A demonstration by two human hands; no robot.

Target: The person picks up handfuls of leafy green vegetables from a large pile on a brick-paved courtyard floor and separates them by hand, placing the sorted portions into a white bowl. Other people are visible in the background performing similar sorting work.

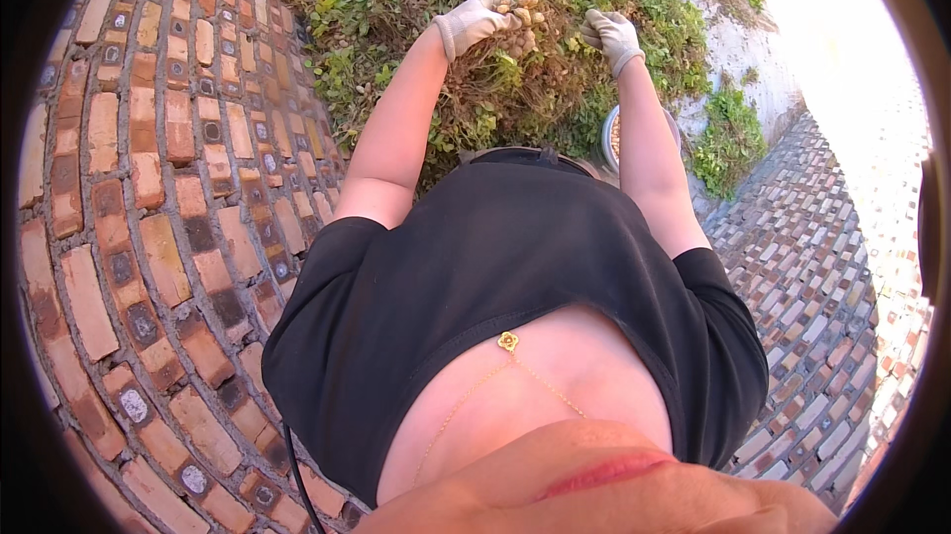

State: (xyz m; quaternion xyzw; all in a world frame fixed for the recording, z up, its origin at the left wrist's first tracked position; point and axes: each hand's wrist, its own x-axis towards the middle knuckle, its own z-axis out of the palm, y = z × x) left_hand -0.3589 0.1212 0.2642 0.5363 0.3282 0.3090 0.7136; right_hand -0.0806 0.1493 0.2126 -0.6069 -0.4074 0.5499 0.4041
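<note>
In a pale work glove, my left hand [479, 23] grips a bunch of peanut pods [526, 17] on their roots at the top middle of the view. My right hand [613, 36], gloved alike, is raised to the right of that bunch with its fingers curled; whether something small is between them I cannot tell. Beneath both hands lies a large heap of pulled peanut plants [550, 88] with green leaves, brown roots and pods. A bucket [611, 140] with peanuts in it stands below my right forearm, which partly hides it.
A brick wall [178, 252] rises close along the left side. Another brick surface [802, 266] lies at the right, partly in bright sun. Loose green plants [728, 144] lie right of the bucket. A black cable [301, 486] hangs near my side.
</note>
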